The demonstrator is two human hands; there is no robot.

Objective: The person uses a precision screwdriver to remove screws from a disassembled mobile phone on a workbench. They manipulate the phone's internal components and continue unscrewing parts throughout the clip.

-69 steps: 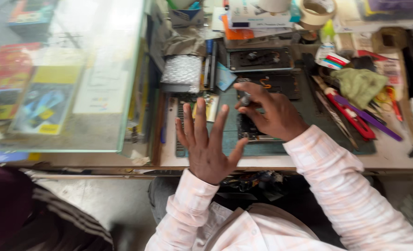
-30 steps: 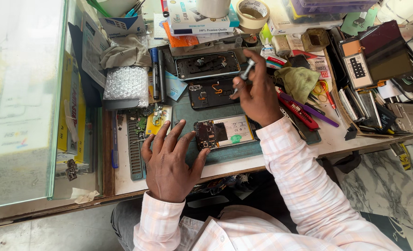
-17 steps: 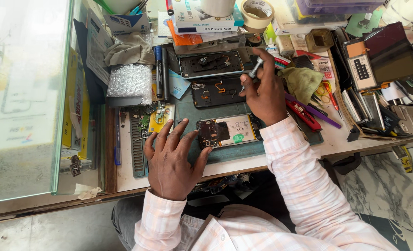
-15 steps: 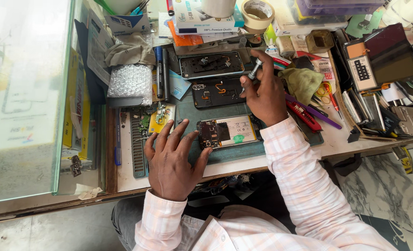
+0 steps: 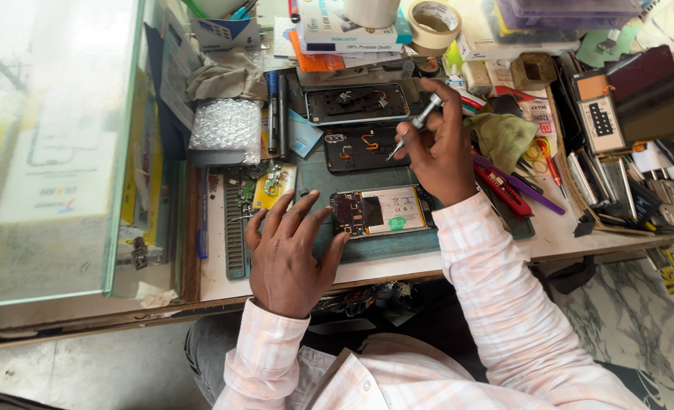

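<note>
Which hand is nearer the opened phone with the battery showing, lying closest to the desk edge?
Left. The left hand lies flat beside the opened phone, fingers at its left end. The right hand is above it, holding a screwdriver over another phone part.

The opened phone (image 5: 380,212) near the desk's (image 5: 458,262) front edge shows a white battery with a small green sticker beside a dark, coppery board, and it lies on a dull teal work mat (image 5: 397,244). The screwdriver (image 5: 416,124) is silvery grey, the far phone back covers (image 5: 358,104) are black with orange flecks, and the cloth (image 5: 501,138) to the right is olive green. The shirt sleeves (image 5: 489,273) are pale pink with a fine white check, the pliers (image 5: 501,189) red-handled, the tape roll (image 5: 435,20) cream, and the bubble wrap (image 5: 225,126) at the left clear and silvery.
</note>
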